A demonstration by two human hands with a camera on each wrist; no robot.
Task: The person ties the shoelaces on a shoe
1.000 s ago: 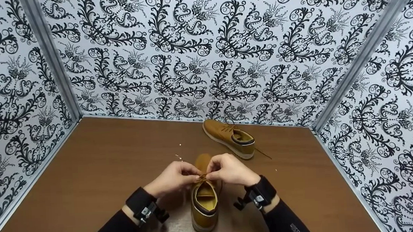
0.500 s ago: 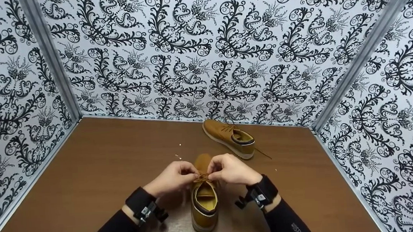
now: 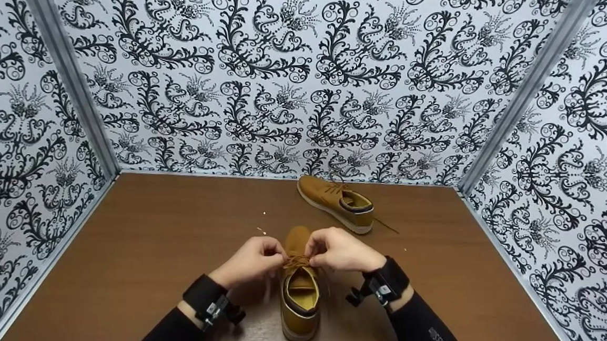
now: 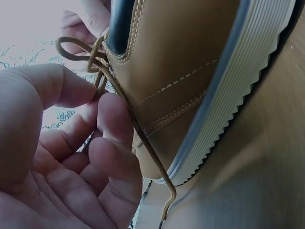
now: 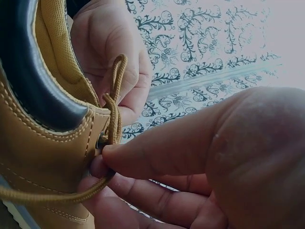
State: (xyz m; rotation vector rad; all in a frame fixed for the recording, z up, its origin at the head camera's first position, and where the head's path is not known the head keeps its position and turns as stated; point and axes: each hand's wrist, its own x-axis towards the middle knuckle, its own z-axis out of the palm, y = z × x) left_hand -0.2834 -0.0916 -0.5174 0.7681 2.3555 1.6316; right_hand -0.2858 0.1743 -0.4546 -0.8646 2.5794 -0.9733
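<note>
A tan lace-up shoe (image 3: 299,318) stands on the table with its heel toward me. My left hand (image 3: 251,262) is at the left of its lacing, thumb and forefinger pinching the brown shoelace (image 4: 97,78). On the other side my right hand (image 3: 337,251) pinches the lace too, with thumb and fingertips close to the eyelets in the right wrist view. Between the hands the lace (image 5: 113,107) forms a knot with a loop standing up. A loose lace end (image 4: 157,164) hangs down the shoe's side past the sole in the left wrist view.
A second tan shoe (image 3: 315,193) lies farther back to the right, near the patterned wall (image 3: 288,87), one lace end trailing on the brown table (image 3: 180,225). Small white specks dot the wood left of the near shoe's toe. Walls rise at the left, back and right.
Both hands have drawn slightly apart, the left moving left and the right a little right. More of the lace knot shows between them. Both shoes stay in place.
</note>
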